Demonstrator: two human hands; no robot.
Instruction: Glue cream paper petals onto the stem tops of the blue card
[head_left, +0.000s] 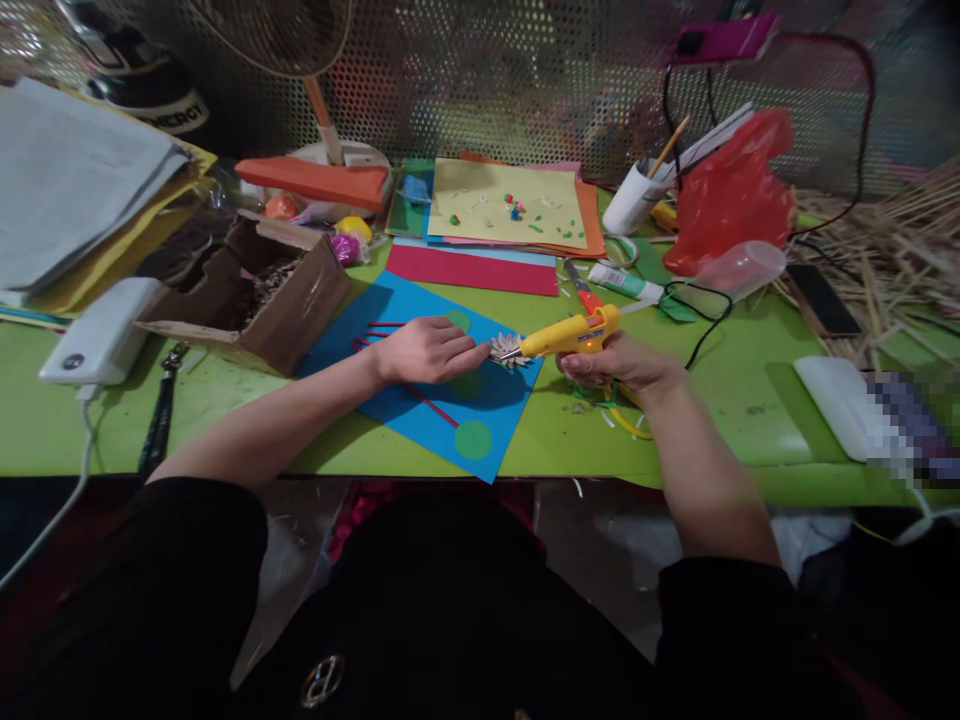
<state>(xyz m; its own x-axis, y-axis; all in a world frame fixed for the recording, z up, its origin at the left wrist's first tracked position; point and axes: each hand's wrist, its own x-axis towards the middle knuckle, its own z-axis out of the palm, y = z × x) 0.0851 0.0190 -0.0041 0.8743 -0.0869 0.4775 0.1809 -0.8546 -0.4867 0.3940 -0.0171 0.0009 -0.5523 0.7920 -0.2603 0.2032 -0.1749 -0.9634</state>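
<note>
A yellow glue gun [564, 334] is gripped in my right hand [626, 362], its metal tip pointing left at a small pale flower-like piece [511, 349]. My left hand [433, 350] is closed over the blue sheet [397, 300], its fingertips at the left edge of that piece, seemingly pinching it. Under and around my left hand, the blue sheet carries thin red strips [431, 406] and green paper circles [473, 440]. The sheet lies angled on the green table [712, 430], with one corner at the front edge.
A cardboard box [281, 310] stands left of the sheet. Behind are stacked coloured papers [510, 195], a red strip of paper [472, 270] and a fan [326, 130]. To the right are a white cup [634, 200], red bag [735, 195], phone [823, 300] and many thin sticks [885, 235].
</note>
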